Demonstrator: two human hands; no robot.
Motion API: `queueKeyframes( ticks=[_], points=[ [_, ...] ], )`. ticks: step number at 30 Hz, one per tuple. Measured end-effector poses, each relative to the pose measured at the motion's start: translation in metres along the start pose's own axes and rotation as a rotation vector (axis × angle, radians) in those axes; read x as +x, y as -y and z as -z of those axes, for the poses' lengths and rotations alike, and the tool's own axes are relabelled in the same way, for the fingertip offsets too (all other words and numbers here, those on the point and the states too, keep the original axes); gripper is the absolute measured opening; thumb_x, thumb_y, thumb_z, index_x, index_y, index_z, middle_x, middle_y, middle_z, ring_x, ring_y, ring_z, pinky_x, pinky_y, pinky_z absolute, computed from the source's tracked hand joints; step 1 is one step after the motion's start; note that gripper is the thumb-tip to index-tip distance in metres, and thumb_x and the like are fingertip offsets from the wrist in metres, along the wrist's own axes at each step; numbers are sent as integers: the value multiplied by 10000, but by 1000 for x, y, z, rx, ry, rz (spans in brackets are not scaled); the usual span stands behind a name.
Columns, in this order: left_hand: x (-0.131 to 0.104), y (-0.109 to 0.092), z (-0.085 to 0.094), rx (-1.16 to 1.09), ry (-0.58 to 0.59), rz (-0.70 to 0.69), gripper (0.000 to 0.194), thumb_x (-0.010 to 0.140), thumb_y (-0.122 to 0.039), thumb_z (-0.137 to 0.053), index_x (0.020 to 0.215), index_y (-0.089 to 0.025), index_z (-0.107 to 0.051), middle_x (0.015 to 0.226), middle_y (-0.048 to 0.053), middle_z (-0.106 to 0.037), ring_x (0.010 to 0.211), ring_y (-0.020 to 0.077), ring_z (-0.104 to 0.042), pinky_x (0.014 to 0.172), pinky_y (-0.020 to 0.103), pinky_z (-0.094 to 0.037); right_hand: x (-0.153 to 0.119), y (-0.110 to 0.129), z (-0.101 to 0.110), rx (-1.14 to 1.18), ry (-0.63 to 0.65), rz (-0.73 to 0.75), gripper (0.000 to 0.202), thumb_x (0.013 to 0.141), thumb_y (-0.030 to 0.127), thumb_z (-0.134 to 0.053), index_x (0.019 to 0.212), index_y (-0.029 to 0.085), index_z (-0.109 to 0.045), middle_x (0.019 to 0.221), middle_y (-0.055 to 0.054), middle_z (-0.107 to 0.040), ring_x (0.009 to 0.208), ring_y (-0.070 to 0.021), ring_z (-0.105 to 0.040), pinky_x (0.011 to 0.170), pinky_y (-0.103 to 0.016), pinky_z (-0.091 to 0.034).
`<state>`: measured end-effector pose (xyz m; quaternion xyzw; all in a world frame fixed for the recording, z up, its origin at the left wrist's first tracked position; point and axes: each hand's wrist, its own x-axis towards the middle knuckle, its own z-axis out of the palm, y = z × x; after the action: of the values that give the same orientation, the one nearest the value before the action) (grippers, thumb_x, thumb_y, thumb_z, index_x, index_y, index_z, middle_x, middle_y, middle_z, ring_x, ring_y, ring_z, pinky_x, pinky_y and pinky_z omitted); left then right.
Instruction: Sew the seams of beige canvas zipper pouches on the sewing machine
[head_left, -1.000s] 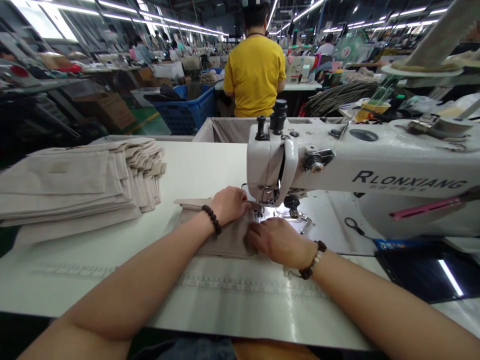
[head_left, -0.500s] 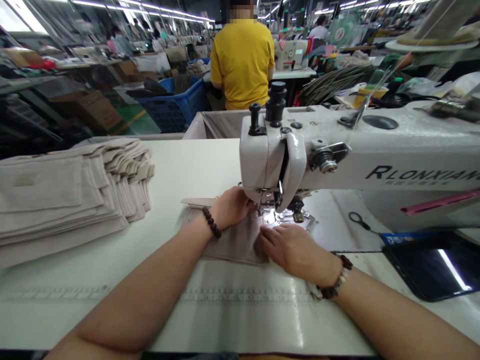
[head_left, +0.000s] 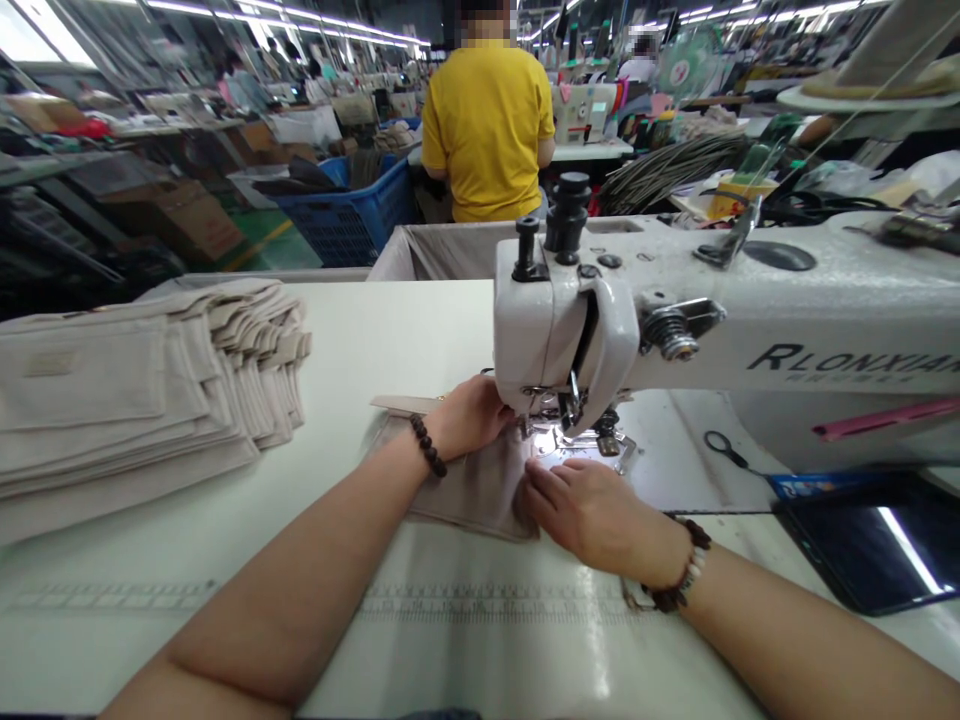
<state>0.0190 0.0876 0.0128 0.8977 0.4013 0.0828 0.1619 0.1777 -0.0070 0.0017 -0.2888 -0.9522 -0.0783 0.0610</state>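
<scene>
Table (head_left: 390,335): pale top; bare surface between cloth stack and machine head, reaching the far edge; another bare stretch, printed with ruler marks (head_left: 487,604), between fabric piece and near edge.

Fabric piece (head_left: 469,495): beige, flat on the table, its upper right part at the lit needle area.

Left hand (head_left: 472,415): palm down, forearm from the near left, fingers on the fabric beside the machine head; pinching or pressing, cannot tell.

Right hand (head_left: 600,515): forearm from the near right, bent fingers at the fabric's right edge; grip cannot be told.

Sewing machine (head_left: 720,330): head and arm above the table, closing off room beyond the right hand.

Cloth stack (head_left: 97,400): beige, left side.

Black-handled tool (head_left: 724,448), dark-screened device (head_left: 870,550): right.

Blue crate (head_left: 360,215), person in yellow (head_left: 487,135): beyond the far edge.
</scene>
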Motion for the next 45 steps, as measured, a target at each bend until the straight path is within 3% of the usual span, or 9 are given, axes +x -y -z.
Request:
queueKeyframes(
  ticks=[15,30,45],
  points=[
    [0,3,-8,12,-35,10,150,763,-123,-494,790,-113,-642,889,106,-663,889,229,-600,812,312,-456,-3,-2,-4,-53,15,31,143,836,128,-374,858,134,-515,939,-123,-587,640,-173,-495,533,-296,-351],
    [3,7,-8,43,21,18,174,778,-186,-513,869,-128,-651,891,99,-667,865,240,-608,787,319,-463,-2,-4,-6,6,-7,25,149,834,105,-368,822,133,-514,862,-104,-585,618,-152,-476,518,-287,-324],
    [3,7,-10,71,-15,40,190,782,-171,-483,884,-139,-640,902,92,-661,877,234,-604,817,327,-455,-2,-2,-9,58,34,-116,137,843,119,-386,866,140,-519,869,-71,-581,624,-139,-485,517,-281,-308]
  ],
)
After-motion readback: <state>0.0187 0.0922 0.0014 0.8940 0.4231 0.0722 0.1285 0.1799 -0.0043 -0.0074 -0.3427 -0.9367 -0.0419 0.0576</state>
